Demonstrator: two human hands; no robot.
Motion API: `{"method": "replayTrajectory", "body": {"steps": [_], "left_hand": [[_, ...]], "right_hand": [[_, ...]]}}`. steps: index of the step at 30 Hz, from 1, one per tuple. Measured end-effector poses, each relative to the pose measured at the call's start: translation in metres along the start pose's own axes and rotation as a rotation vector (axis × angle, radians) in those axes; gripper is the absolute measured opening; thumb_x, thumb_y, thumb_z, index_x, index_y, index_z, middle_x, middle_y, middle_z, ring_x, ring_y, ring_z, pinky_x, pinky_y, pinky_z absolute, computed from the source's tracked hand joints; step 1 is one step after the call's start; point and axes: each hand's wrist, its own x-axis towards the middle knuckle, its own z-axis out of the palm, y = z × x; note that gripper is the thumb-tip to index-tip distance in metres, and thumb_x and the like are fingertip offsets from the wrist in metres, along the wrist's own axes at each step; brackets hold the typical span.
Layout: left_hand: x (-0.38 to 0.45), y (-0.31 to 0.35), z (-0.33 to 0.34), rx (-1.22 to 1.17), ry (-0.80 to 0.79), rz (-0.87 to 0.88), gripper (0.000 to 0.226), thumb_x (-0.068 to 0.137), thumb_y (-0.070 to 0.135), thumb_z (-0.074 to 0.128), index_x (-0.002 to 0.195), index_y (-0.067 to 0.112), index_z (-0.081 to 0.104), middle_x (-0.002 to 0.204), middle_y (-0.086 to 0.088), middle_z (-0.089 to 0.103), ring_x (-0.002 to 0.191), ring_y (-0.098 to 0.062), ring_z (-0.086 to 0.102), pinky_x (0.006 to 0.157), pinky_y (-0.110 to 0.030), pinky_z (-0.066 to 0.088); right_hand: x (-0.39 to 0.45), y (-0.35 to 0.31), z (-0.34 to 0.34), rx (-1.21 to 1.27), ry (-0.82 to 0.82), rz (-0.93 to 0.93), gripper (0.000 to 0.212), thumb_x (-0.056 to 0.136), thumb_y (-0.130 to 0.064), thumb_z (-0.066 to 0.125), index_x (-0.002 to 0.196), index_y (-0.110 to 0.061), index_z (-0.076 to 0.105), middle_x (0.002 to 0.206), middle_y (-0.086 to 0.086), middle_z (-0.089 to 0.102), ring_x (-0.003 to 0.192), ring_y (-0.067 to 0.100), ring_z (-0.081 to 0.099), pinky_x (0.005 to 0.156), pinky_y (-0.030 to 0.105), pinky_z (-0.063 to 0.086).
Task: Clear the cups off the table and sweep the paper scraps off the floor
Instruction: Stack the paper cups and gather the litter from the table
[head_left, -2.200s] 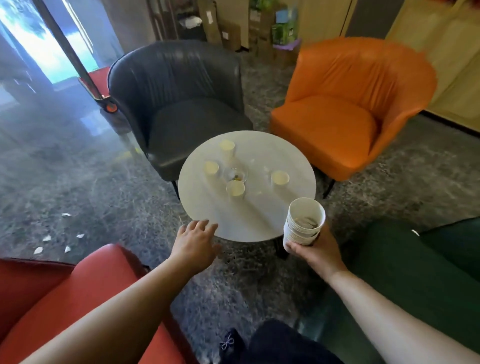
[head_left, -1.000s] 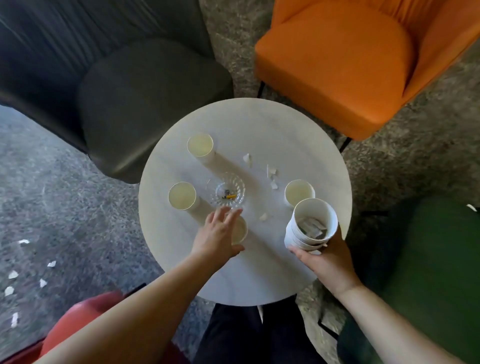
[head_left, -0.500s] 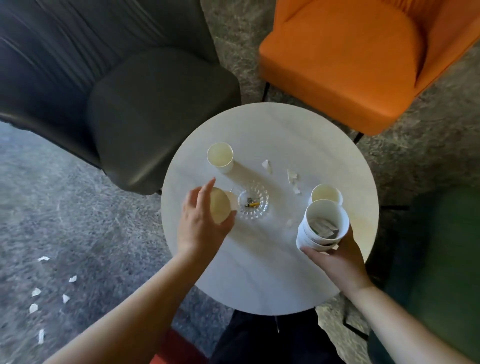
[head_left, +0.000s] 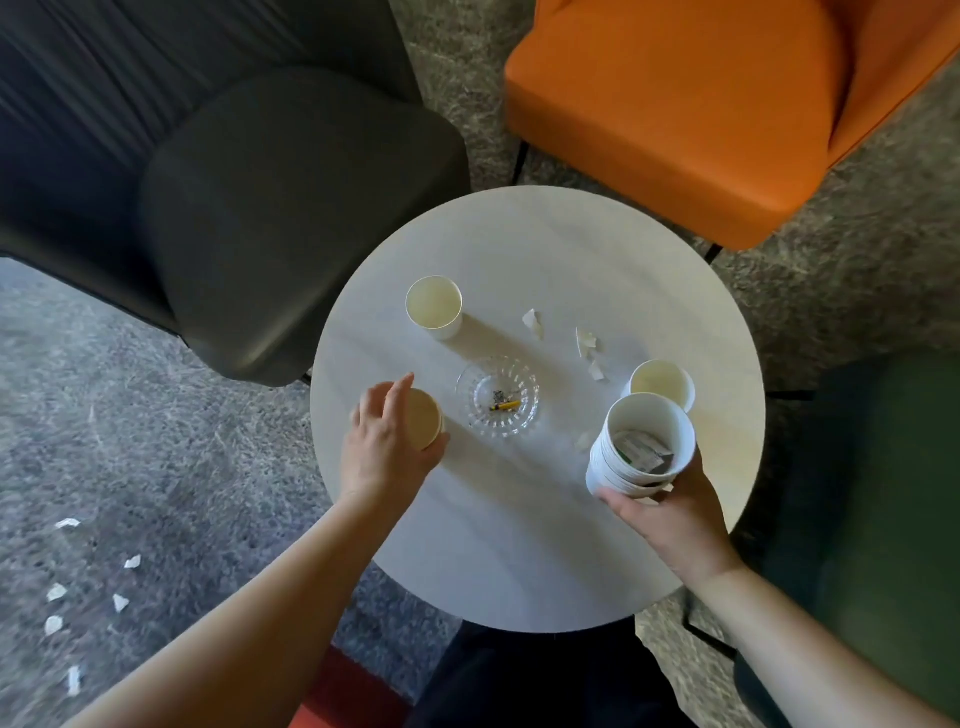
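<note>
From the head view, the left hand (head_left: 387, 447) grips a paper cup (head_left: 425, 419) above the table (head_left: 519, 561); the right hand (head_left: 670, 512) holds the cup stack (head_left: 641, 441). Slide the cup straight into the stack, keeping the stack upright.

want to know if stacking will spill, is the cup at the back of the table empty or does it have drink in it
Cannot tell. The far cup stands upright; its inside looks pale yellowish, either liquid or bare lining.
</note>
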Motion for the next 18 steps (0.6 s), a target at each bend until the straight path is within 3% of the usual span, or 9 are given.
{"method": "replayTrajectory", "body": {"steps": [4,7,11,13,15,18], "left_hand": [[0.008,-0.005,0.005,-0.045,-0.083,-0.002,0.082,0.079,0.033,0.076,0.147,0.028,0.03,0.14,-0.001,0.036,0.125,-0.025,0.043,0.082,-0.035,0.043],[0.013,0.006,-0.006,-0.046,0.013,0.023,0.078,0.079,0.038,0.074,0.145,0.029,0.034,0.137,-0.001,0.039,0.12,-0.025,0.048,0.077,-0.033,0.042],[0.026,0.036,-0.036,-0.174,0.237,0.072,0.077,0.079,0.04,0.073,0.144,0.031,0.034,0.134,-0.001,0.04,0.117,-0.021,0.046,0.083,-0.028,0.038],[0.041,0.049,-0.048,-0.24,0.309,0.102,0.079,0.079,0.041,0.074,0.144,0.033,0.031,0.135,0.0,0.038,0.116,-0.021,0.047,0.084,-0.031,0.043],[0.061,0.058,-0.053,-0.252,0.309,0.109,0.08,0.079,0.043,0.073,0.145,0.033,0.029,0.137,0.0,0.037,0.117,-0.022,0.047,0.088,-0.036,0.047],[0.085,0.064,-0.053,-0.198,0.224,0.083,0.078,0.081,0.042,0.071,0.145,0.034,0.027,0.14,0.001,0.035,0.122,-0.024,0.044,0.095,-0.039,0.047]], "right_hand": [[0.002,0.001,0.002,-0.009,0.011,0.001,0.078,0.057,-0.013,0.091,0.12,-0.03,0.047,0.107,-0.019,0.063,0.097,-0.005,0.061,0.088,0.026,0.05],[0.005,0.0,0.002,0.018,0.011,0.012,0.078,0.058,-0.011,0.09,0.121,-0.028,0.047,0.106,-0.019,0.063,0.096,-0.007,0.061,0.084,0.018,0.048],[0.008,-0.006,-0.002,0.034,-0.004,0.001,0.075,0.061,-0.005,0.088,0.12,-0.026,0.046,0.105,-0.019,0.062,0.092,-0.014,0.058,0.077,0.009,0.044],[0.008,-0.007,-0.003,0.041,-0.015,0.003,0.074,0.062,-0.004,0.087,0.119,-0.031,0.047,0.106,-0.016,0.063,0.092,-0.011,0.06,0.073,0.004,0.044],[0.007,-0.006,-0.004,0.03,-0.022,0.013,0.074,0.061,-0.007,0.088,0.114,-0.04,0.047,0.105,-0.016,0.064,0.093,-0.008,0.061,0.073,0.006,0.045],[0.006,-0.003,-0.004,0.011,-0.031,0.016,0.074,0.059,-0.013,0.089,0.117,-0.038,0.05,0.108,-0.015,0.065,0.098,-0.005,0.061,0.08,0.013,0.044]]}}
